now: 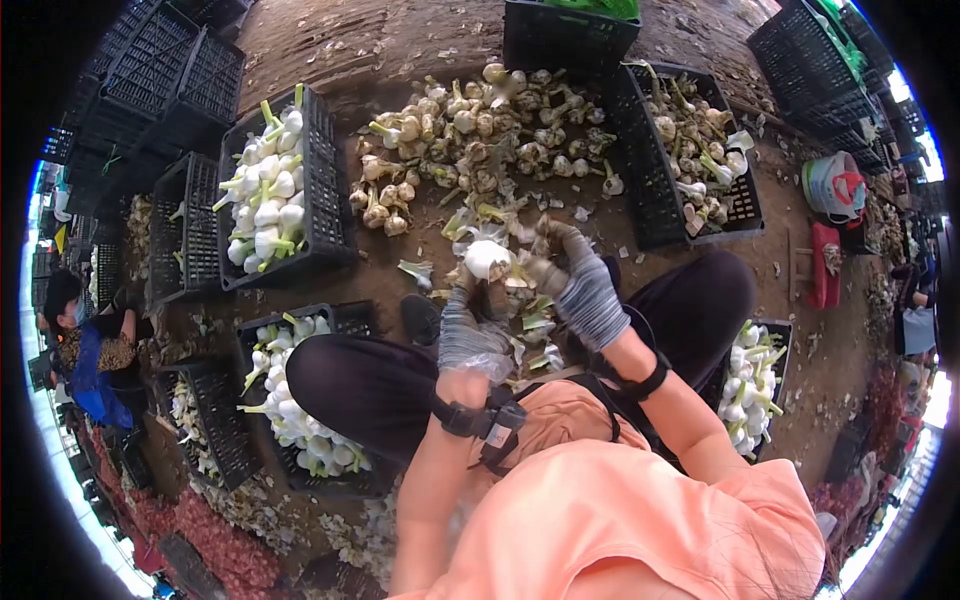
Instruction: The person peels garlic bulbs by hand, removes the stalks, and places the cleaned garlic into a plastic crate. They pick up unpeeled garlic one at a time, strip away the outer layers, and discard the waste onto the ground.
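Observation:
A white, peeled garlic bulb [487, 260] sits in the fingers of my left hand [472, 325], which wears a grey knitted glove and is closed around it from below. Just to the right is my right hand [584, 290], gloved the same way. Its fingers are curled beside the bulb's root end, and I cannot make out what they pinch. Loose skins and leaf scraps [540, 325] lie beneath both hands between my knees. Beyond them, a heap of unpeeled garlic [480, 140] with brownish skins is spread on the ground.
Black crates of white garlic stand at the left [335, 215], by my left knee [300, 465] and by my right knee [785, 345]. A crate of unpeeled garlic [640, 190] is tilted at the right. Another person [90, 350] sits at far left. A white bucket [832, 188] stands far right.

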Demonstrator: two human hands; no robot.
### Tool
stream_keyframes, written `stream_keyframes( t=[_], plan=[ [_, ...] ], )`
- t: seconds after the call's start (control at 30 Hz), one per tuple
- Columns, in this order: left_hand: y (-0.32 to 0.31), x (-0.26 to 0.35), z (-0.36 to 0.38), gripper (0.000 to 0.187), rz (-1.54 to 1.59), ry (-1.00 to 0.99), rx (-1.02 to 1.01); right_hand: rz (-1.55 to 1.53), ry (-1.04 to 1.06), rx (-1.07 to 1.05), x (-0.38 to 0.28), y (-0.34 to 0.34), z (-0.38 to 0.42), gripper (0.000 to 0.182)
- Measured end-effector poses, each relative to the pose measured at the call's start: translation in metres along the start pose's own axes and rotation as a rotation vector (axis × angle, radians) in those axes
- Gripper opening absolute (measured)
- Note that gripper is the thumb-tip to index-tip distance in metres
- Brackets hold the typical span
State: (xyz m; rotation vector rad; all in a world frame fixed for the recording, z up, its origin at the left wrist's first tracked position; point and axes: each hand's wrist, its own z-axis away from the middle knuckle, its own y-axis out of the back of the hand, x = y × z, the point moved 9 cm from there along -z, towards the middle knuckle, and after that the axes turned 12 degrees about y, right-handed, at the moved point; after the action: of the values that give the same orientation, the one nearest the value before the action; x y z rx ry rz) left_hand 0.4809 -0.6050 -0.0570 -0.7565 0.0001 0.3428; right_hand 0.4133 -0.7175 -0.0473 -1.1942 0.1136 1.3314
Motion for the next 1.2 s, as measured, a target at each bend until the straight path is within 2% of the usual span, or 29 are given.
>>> stream_keyframes(
  t=[0.07,0.1,0.17,0.2,0.27,0.3,0.33,0.4,0.43,0.5,0.53,0.6,0.67,0.73,0.77,0.83,0.87,0.9,0.93,0.97,1.0,1.03,1.07,1.13,1.17,1.2],
  plan=[
    [0.003,0.000,-0.003,0.023,-0.061,-0.025,0.012,1.147,0.786,-0.276,-0.054,-0.060,0.043,0.029],
    [-0.001,-0.004,0.000,0.023,-0.060,-0.025,0.012,1.148,0.786,-0.277,-0.052,-0.063,0.041,0.029],
    [-0.010,-0.003,0.013,0.025,-0.136,-0.115,0.037,1.203,0.982,-0.464,-0.049,-0.085,0.047,0.031],
    [-0.009,-0.003,0.013,0.025,-0.137,-0.116,0.040,1.202,0.980,-0.464,-0.048,-0.082,0.043,0.031],
    [-0.003,0.014,0.018,0.028,-0.274,-0.315,0.145,1.153,0.955,-0.414,-0.050,-0.068,0.029,0.025],
    [-0.001,0.015,0.016,0.026,-0.274,-0.266,0.128,1.303,0.958,-0.321,-0.053,-0.057,0.018,0.020],
    [0.002,0.017,0.013,0.026,-0.272,-0.265,0.127,1.361,0.812,-0.254,-0.047,-0.038,-0.002,0.019],
    [0.009,0.019,0.009,0.025,-0.108,-0.230,0.198,1.565,0.694,-0.243,-0.041,-0.019,-0.017,0.021],
    [0.008,0.014,0.011,0.024,-0.040,-0.179,0.202,1.566,0.690,-0.251,-0.038,-0.018,-0.017,0.021],
    [0.001,0.012,0.012,0.024,-0.049,-0.127,0.155,1.523,1.116,-0.418,-0.041,-0.045,0.012,0.027],
    [-0.003,0.008,0.010,0.024,-0.062,-0.071,0.105,1.523,1.112,-0.418,-0.039,-0.052,0.018,0.027],
    [0.004,0.009,0.005,0.023,-0.060,-0.033,0.078,1.088,0.604,-0.419,-0.015,-0.050,0.012,0.036],
    [0.009,0.010,0.000,0.023,-0.059,0.002,0.052,1.031,0.516,-0.456,-0.002,-0.058,0.009,0.036],
    [0.020,0.019,0.000,0.021,-0.006,-0.067,0.119,0.646,0.471,-0.436,-0.001,-0.064,-0.004,0.028],
    [0.022,0.026,-0.005,0.021,-0.073,-0.069,0.045,0.509,0.293,-0.352,0.002,-0.055,-0.015,0.026],
    [0.027,0.035,-0.001,0.021,-0.057,-0.127,0.111,0.268,0.173,-0.181,0.001,-0.036,-0.043,0.019],
    [0.029,0.043,0.004,0.021,-0.049,-0.180,0.172,0.122,0.155,-0.173,0.005,-0.023,-0.058,0.017],
    [0.025,0.054,0.017,0.023,-0.010,-0.260,0.244,0.230,0.158,-0.121,0.005,-0.016,-0.067,0.017],
    [0.019,0.072,0.029,0.025,0.002,-0.342,0.213,0.337,0.164,-0.068,0.006,-0.010,-0.075,0.018],
    [-0.006,0.117,0.072,0.025,-0.810,-0.855,0.410,0.335,0.156,-0.074,0.012,-0.010,-0.083,0.018],
    [-0.043,0.117,0.107,0.025,-1.661,-1.317,0.583,0.472,0.078,-0.087,0.026,-0.004,-0.091,0.018],
    [-0.053,0.131,0.140,0.027,-1.750,-1.399,0.826,0.608,-0.002,-0.100,0.043,0.004,-0.101,0.019],
    [-0.067,0.145,0.178,0.029,-1.826,-1.473,1.085,0.606,-0.012,-0.109,0.067,0.022,-0.123,0.019],
    [-0.063,0.176,0.249,0.031,-1.648,-1.801,0.824,1.266,0.139,-0.345,0.115,0.044,-0.168,0.027],
    [-0.050,0.199,0.283,0.029,-1.335,-1.652,0.994,1.390,0.130,-0.377,0.117,0.026,-0.165,0.034],
    [-0.027,0.215,0.312,0.028,-1.020,-1.486,1.125,1.476,0.115,-0.409,0.118,0.002,-0.159,0.033]
  ],
)
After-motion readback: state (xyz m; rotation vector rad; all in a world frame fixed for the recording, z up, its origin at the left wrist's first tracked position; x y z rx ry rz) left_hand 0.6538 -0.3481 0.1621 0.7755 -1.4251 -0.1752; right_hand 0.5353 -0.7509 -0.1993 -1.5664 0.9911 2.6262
